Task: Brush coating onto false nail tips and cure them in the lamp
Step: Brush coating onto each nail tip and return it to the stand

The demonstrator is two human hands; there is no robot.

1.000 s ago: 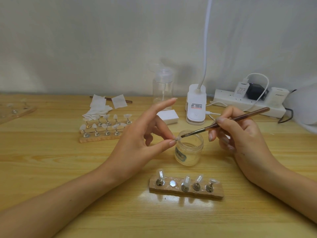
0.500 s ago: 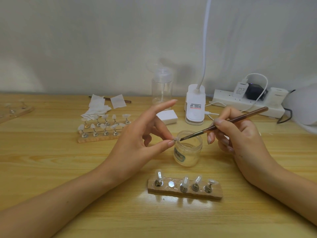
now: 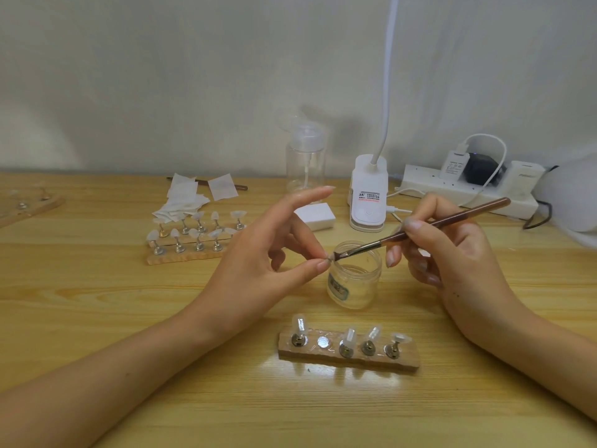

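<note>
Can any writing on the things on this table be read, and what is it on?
Lamp base: red and black label print, too small to read.
Clear jar: label blurred, unreadable.
White charger: print too small to read.
White adapter: faint grey word, unreadable.
No other text shows.

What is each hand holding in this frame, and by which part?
Left hand pinches a nail tip between thumb and a fingertip, by the end away from the brush. Right hand grips the brush on the handle's front half.

Home nail-craft desk, wooden tabletop (image 3: pixel 97 302), plain wall, power strip (image 3: pixel 429 182), nail-tip stands (image 3: pixel 349 349), clip lamp (image 3: pixel 368 195)
</note>
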